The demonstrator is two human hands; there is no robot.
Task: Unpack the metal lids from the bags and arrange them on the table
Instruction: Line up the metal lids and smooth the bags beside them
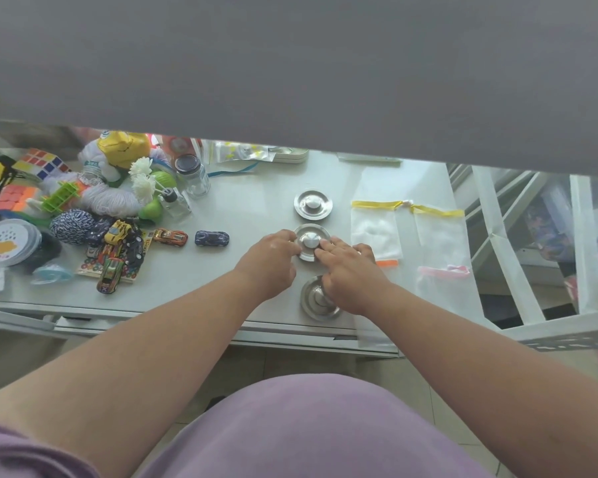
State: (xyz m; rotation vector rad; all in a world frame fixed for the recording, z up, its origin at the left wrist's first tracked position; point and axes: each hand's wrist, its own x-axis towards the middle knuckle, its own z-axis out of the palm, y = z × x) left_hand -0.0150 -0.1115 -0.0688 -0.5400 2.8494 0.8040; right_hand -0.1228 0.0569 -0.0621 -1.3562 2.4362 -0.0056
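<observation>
Three round metal lids lie in a line on the pale table (242,215). The far lid (312,204) lies free. The middle lid (310,240) has a raised knob; my left hand (269,262) touches its left rim and my right hand (351,272) rests fingers on its right side. The near lid (316,300) is partly hidden under my right wrist. Right of the lids lie clear bags: one with a yellow strip (377,225), another yellow-topped one (441,232), and one with a pink strip (444,281).
The table's left side is crowded: toy cars (211,238), balls of yarn (71,225), puzzle cubes (40,163), a glass jar (192,175), white flowers, a round tin (6,241). A white frame (518,257) stands to the right. A grey band covers the upper view.
</observation>
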